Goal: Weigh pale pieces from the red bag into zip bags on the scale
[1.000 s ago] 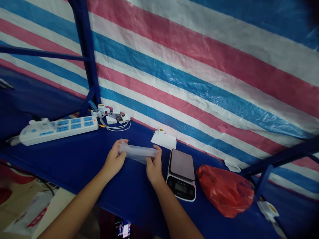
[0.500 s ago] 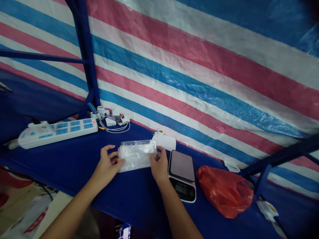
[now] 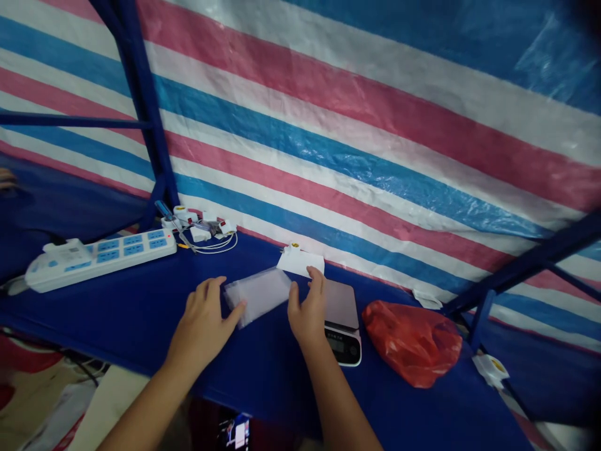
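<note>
A flat stack of clear plastic bags lies slanted on the blue table between my hands. My left hand is at its left end, fingers and thumb apart, with the thumb tip over the bags' lower left corner; whether it presses on them I cannot tell. To the right, my right hand is open, thumb and fingers spread, just off the bags' right end. Partly behind that hand stands a kitchen scale with a grey platform and a dark display panel.
A crumpled red plastic bag sits right of the scale. At left are a long white power strip and a tangle of cables and plugs. White paper lies behind the bags. Someone's hand shows at the far left edge.
Both hands held the plastic bags at their ends before; now the fingers have spread and the bags lie flatter, turned at a slant. The whole view has shifted slightly.
</note>
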`<state>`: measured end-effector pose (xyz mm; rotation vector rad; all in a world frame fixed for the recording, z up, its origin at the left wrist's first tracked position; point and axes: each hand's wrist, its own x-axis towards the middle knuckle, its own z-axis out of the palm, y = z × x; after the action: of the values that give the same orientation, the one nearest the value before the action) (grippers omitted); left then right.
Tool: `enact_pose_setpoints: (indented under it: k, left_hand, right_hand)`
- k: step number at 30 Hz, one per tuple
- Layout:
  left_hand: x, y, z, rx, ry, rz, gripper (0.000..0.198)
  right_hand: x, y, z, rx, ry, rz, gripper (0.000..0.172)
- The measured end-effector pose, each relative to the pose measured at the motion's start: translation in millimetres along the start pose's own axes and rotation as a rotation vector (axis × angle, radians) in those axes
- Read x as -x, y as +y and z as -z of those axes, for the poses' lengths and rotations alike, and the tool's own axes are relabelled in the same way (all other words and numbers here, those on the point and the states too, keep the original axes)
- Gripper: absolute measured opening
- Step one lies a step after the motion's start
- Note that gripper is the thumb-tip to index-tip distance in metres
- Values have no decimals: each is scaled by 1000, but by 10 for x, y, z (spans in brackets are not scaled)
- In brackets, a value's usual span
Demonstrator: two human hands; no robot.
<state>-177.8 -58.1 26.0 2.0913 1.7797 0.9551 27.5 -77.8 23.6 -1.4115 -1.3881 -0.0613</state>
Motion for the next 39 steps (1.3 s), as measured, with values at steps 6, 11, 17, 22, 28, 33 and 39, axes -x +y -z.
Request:
enact_pose_setpoints:
  k: [6,11,17,22,28,33,39]
  left_hand:
    - [-388,45,20,-148,-158,-34,85]
    - [-566,68,-125,-219,-201,-194,57]
    - [-558,149,-164,-298,-199,-175,73]
    - [-505,209,-190,-320,-164,-257,51]
    - [-510,194,-232,-232,-159,-234,58]
    - [-561,143,-298,-145,-169,-252,44]
    - [-597,173,-305,-20,-110,-259,32]
  right_hand:
    - [50,-79,-21,-64,-36,19,39]
    - [108,-131,-57,-81,-92,0,37]
    - [94,-95,-57,-104,-119,-11,37]
    - [89,-59,-56,-103,-117,-43,37]
    - [86,-52,-71,-116,-127,-71,36]
    - [85,-69,-67,-116,-137,-86,34]
    - [82,-55,-80,-116,-146,-97,37]
